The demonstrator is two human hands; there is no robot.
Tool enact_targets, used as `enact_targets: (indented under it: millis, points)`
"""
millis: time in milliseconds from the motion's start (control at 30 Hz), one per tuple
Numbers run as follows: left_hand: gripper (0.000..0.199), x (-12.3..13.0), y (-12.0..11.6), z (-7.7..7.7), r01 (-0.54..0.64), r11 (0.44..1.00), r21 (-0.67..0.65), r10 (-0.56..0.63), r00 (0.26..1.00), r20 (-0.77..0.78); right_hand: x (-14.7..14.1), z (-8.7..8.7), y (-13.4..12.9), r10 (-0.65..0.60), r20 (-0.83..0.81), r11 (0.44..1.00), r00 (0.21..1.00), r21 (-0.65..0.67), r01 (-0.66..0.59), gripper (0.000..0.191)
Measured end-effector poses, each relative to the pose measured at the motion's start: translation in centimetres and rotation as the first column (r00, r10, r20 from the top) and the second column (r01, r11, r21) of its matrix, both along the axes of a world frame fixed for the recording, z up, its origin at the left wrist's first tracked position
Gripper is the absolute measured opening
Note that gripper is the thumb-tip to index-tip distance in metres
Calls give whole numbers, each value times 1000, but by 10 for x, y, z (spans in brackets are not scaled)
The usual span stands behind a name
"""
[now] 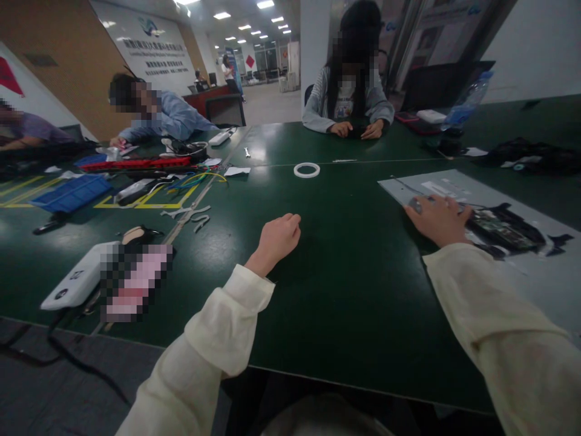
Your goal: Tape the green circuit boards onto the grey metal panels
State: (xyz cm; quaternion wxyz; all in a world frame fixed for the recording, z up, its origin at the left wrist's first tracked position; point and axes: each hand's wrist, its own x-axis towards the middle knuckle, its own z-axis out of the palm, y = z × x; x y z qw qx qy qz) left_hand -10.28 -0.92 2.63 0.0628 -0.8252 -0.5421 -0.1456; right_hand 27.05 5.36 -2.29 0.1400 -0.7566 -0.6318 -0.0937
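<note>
My left hand (278, 239) is curled into a loose fist over the green table, and nothing shows in it. My right hand (438, 219) lies over a grey computer mouse (414, 206), its fingers around it; most of the mouse is hidden, and a thin dark cord runs away from it. Under the mouse is a light grey sheet (558, 284). Just right of that hand, an opened dark device with bare circuit boards (506, 230) lies on the sheet. A white ring, like a roll of tape (307, 175), lies beyond my left hand.
On the left lie a white power bank (79, 278), a pink blurred item (138, 284), a blue tray (70, 194), wires (200, 180) and grey strips (186, 212). A small wrench (247, 152) lies farther back. People sit across the table; a plastic bottle (467, 103) stands at right.
</note>
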Motion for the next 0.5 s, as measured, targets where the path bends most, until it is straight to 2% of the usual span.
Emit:
enact_targets:
  millis: [133,367,500]
  points:
    - [18,1,-1,0,22,999,-34,-22,1000,1,31,-6,11,-119,2,992,993,31,119,50]
    - [17,2,-1,-3,29,999,-30,-29,999,-15,70,-4,28,-298,-103,955,949,-22,297,56]
    - [17,3,-2,-1,44,998,-44,-44,999,-5,76,-3,21,-223,-146,974,964,6,226,64]
